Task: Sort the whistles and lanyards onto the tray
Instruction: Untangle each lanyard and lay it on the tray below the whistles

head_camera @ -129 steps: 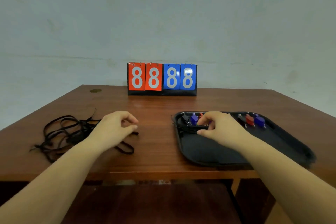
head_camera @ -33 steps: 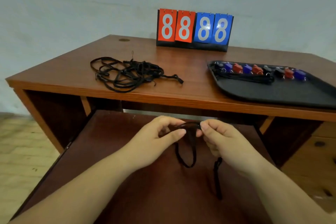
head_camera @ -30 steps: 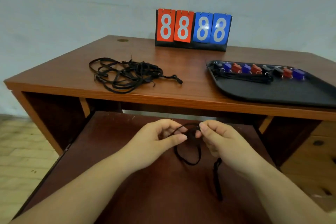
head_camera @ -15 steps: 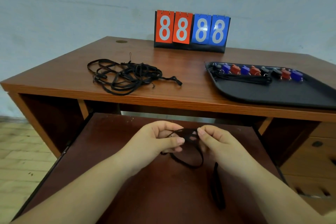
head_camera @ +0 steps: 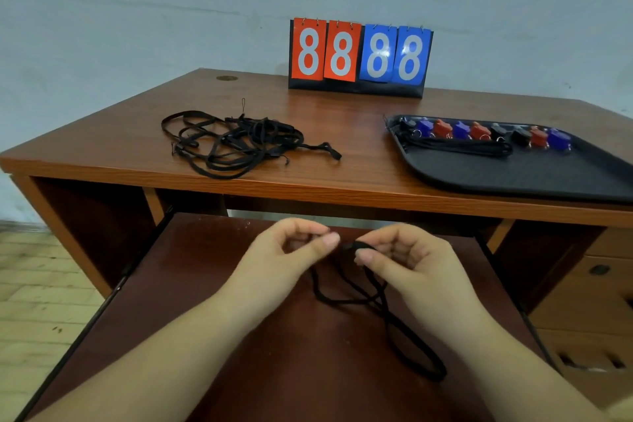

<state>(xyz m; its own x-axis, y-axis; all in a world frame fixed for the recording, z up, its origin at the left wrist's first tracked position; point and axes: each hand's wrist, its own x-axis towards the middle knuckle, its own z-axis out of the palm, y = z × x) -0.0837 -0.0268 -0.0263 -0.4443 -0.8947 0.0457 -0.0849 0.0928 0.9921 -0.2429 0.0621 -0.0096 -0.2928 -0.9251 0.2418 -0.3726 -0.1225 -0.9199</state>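
While my right hand (head_camera: 407,264) pinches one black lanyard (head_camera: 383,301) low over the pull-out shelf (head_camera: 239,370), my left hand (head_camera: 291,253) curls loosely beside it — holding nothing I can see. More lanyards (head_camera: 233,140) lie tangled on the tabletop (head_camera: 349,134) — the whistles (head_camera: 479,130) sit in the tray (head_camera: 513,178).

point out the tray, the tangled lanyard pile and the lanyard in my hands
tray (head_camera: 534,178), head view, bare floor
tangled lanyard pile (head_camera: 236,144), head view, middle of tangle
held lanyard (head_camera: 394,325), head view, hanging strap

Black lanyards (head_camera: 236,144), black tray (head_camera: 520,178), red-and-blue whistles (head_camera: 479,130), brown desk (head_camera: 342,120).
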